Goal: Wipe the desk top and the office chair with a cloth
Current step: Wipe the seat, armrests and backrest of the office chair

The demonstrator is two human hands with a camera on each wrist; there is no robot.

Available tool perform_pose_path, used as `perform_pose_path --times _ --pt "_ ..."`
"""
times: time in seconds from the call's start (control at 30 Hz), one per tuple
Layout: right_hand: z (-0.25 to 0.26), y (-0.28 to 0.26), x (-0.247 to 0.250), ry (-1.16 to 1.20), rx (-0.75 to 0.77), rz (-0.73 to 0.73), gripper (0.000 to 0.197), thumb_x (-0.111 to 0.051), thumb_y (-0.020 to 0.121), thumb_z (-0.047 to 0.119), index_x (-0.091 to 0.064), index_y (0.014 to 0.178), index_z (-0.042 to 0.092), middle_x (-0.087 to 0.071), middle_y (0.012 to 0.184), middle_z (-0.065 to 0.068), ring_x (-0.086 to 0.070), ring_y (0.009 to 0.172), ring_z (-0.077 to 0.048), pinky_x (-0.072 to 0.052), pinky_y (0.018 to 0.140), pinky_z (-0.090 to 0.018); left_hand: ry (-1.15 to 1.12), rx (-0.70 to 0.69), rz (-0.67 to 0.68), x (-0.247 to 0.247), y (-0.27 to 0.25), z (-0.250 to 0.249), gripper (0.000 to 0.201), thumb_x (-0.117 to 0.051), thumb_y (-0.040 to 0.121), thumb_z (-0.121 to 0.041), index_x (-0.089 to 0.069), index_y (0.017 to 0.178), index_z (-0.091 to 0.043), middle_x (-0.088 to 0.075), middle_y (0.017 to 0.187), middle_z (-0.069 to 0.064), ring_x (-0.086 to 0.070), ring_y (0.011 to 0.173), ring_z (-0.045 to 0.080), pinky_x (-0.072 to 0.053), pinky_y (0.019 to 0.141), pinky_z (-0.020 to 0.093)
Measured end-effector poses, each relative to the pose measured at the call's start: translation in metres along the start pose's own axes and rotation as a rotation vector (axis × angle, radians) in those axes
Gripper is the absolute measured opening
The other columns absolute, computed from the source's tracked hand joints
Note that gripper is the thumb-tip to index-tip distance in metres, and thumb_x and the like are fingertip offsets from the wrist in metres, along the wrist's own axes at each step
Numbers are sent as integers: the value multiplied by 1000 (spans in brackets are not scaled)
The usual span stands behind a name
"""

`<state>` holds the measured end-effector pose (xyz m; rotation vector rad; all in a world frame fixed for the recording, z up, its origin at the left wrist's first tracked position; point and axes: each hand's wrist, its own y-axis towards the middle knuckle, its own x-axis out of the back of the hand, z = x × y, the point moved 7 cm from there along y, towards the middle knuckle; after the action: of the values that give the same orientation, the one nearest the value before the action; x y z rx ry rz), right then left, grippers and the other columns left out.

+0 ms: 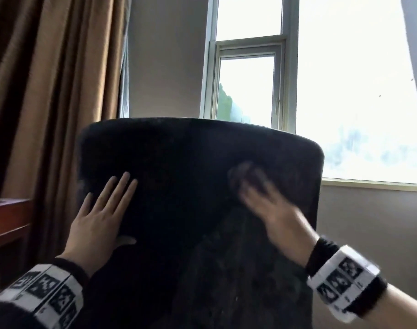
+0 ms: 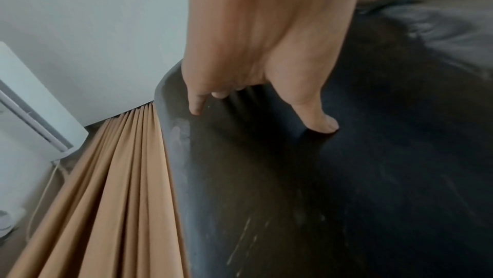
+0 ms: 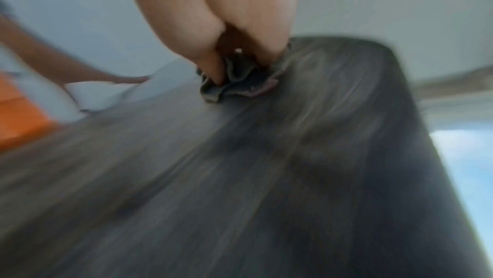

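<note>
The black back of the office chair [image 1: 191,162] fills the middle of the head view, scuffed and dusty lower down. My left hand [image 1: 100,217] lies flat on its left side, fingers straight, thumb underneath; in the left wrist view the left hand [image 2: 256,61] presses the chair back [image 2: 346,177] near its left edge. My right hand [image 1: 267,203], blurred, holds a dark crumpled cloth [image 1: 243,174] against the chair's upper right. In the right wrist view the right hand [image 3: 226,40] bunches the cloth [image 3: 237,82] between curled fingers on the chair back [image 3: 293,156].
A reddish wooden desk [image 1: 8,219] shows at the left edge. Tan curtains [image 1: 60,91] hang behind the chair on the left. A window [image 1: 297,79] is behind it on the right. A white unit [image 2: 32,97] with a cable stands by the wall.
</note>
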<state>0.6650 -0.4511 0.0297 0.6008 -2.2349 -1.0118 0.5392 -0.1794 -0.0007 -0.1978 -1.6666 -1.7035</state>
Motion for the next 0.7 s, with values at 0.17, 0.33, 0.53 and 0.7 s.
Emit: perform_pose_path --times 0.17,0.33,0.53,0.7 --pt "-15 18 22 -1 78 57 63 -40 78 -6 -47 136 18 -43 144 6 -19 143 -19 -29 112 -35 -168 92 -13 1 2 -30 139 -81 49 -59 0 150 -10 5 156 15 -8 142 27 -30 108 54" --pt "-21 28 35 -12 -69 -22 68 -40 74 -12 -42 139 9 -36 148 -2 -16 143 -33 -26 114 -38 -361 61 -7 8 18 -89 124 -60 67 -70 40 133 -38 49 141 -1 36 135 17 -7 115 48" --pt "-16 -17 21 -55 128 123 67 -39 73 -6 -48 136 16 -48 141 5 -26 141 -21 -36 109 -36 -299 70 -90 -8 20 -85 128 -68 63 -64 33 138 -38 39 148 1 29 139 17 -17 109 61" --pt "-75 1 52 15 -219 -93 75 -51 73 -23 -39 140 9 -31 149 0 -20 142 -31 -25 114 -35 -285 72 -88 -12 23 -87 129 -69 59 -64 25 143 -36 31 152 3 24 140 17 -19 106 65"
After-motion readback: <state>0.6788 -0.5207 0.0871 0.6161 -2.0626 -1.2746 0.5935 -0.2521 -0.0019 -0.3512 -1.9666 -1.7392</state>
